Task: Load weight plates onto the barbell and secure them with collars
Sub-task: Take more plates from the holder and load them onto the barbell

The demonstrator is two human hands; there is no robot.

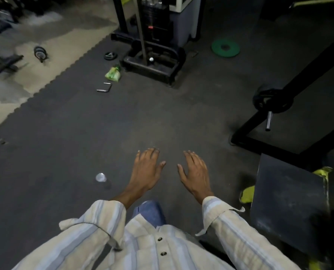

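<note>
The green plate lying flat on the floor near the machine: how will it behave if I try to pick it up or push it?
The green plate lies flat on the dark mat, so it probably slides poorly and gives little edge to grip. It looks solid and rigid, likely heavy for its size. Stood on its round rim, it could roll. Both hands are open and far from it.

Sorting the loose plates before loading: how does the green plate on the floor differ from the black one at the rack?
The green plate lies flat on the mat; the black plate stands on edge at the rack. The green plate lies loose, while the black plate sits on a metal peg. Both are round with a centre hole.
</note>
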